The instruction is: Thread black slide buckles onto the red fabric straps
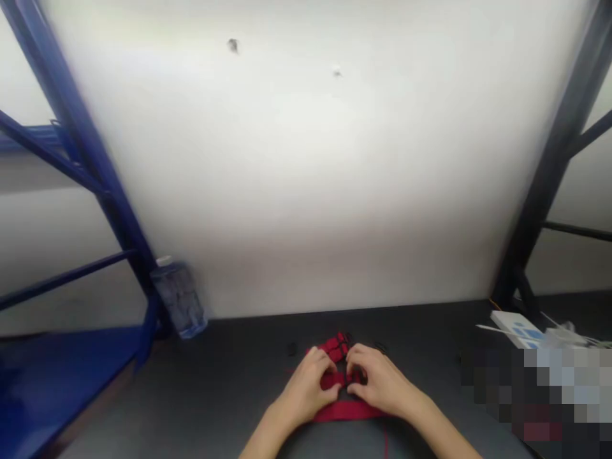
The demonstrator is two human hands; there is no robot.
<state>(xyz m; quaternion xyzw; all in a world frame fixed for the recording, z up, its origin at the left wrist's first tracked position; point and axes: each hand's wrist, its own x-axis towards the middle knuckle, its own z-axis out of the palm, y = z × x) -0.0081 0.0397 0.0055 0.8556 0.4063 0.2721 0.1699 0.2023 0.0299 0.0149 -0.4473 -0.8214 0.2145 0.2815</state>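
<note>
Both hands work close together over a dark tabletop, on a red strap (pixel 329 380) that runs between them. My left hand (pixel 306 387) is closed, with thumb and fingers pinching the strap's left part. Curled around the right end is my right hand (pixel 385 381), its fingertips at a small black piece (pixel 345 377) on the strap that looks like a buckle. Just beyond the fingers lies a bundle of red straps (pixel 335 346) with black parts. Nearer to me a wider red band (pixel 349 410) lies flat under my wrists.
Small black pieces (pixel 292 349) lie on the dark table (pixel 239 370). A clear bottle (pixel 179 296) with a white cap leans by the blue frame (pixel 127 223) at left. On the right are a white-and-blue box (pixel 516 328), a dark post (pixel 540 185) and a pixelated area.
</note>
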